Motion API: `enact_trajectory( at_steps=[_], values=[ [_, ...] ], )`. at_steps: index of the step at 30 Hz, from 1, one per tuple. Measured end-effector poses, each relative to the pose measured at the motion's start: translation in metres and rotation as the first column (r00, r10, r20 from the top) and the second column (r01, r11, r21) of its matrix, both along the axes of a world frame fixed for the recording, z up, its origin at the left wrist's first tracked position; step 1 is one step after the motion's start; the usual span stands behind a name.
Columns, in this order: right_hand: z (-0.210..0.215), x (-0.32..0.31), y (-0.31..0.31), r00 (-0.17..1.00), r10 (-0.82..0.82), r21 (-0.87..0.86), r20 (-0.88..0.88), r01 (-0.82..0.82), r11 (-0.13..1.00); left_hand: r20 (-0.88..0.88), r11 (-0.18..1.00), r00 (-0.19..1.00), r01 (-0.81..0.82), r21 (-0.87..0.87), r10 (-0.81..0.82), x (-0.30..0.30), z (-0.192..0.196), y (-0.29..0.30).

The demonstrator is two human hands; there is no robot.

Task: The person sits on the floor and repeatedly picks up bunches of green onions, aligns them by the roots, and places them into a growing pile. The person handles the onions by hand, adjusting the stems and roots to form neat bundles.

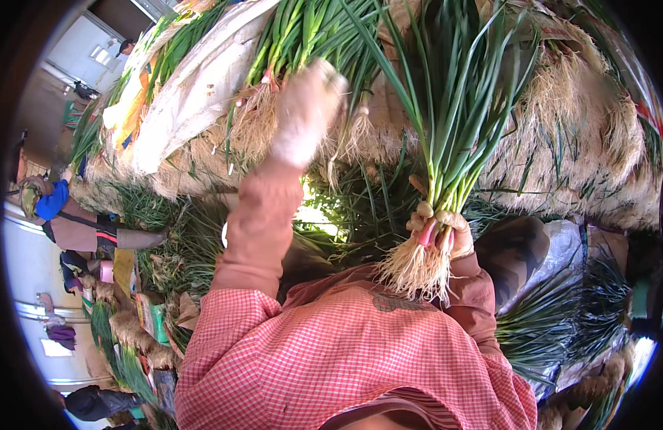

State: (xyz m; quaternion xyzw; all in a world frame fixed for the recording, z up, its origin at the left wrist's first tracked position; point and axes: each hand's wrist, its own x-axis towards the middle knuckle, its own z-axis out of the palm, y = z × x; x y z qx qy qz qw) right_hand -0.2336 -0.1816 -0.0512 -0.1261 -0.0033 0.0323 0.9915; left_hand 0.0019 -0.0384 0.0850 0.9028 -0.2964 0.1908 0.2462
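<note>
My right hand (457,233) is closed round the lower stems of a bunch of green onions (464,118). The long green leaves fan upward from it, and the pale stringy roots hang below the fingers, in front of my chest. My left hand (310,104), in a whitish glove, is stretched out to the heap ahead. Motion smears its fingers, so whether it holds anything does not show. Just behind it lie loose green onions (302,36) with reddish-white bases and roots facing me.
A long pile of green onions with matted roots (561,136) runs across the front, partly under a whitish sheet (202,79). Fallen leaves (374,201) lie between it and my knees. More green onions (546,322) lie at my right. Another person (80,218) is at the left.
</note>
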Motion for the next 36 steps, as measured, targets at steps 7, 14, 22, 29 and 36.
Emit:
enact_trajectory(
  at_steps=[7,14,22,29,36],
  values=[
    [0.003,0.000,0.002,0.997,-0.065,0.000,0.042,0.065,0.998,-0.101,0.947,0.973,-0.172,0.272,0.206,0.038,0.053,-0.014],
    [-0.005,-0.010,-0.001,0.992,-0.098,-0.073,-0.083,0.092,0.993,-0.753,0.960,0.596,0.144,-0.239,-0.278,-0.110,-0.038,-0.010],
    [-0.011,-0.016,0.008,0.991,0.022,-0.190,-0.135,-0.048,0.981,-0.501,0.839,0.762,0.101,-0.534,-0.410,-0.129,-0.148,-0.032],
    [-0.008,-0.018,0.011,0.987,0.079,0.098,0.138,-0.093,0.991,-0.871,0.852,0.382,0.518,-0.075,-0.309,-0.104,-0.133,-0.031],
    [-0.009,-0.006,0.002,0.988,-0.008,0.081,0.154,-0.005,0.997,0.018,0.983,0.988,-0.157,0.096,0.156,0.004,0.006,0.000]
  ],
)
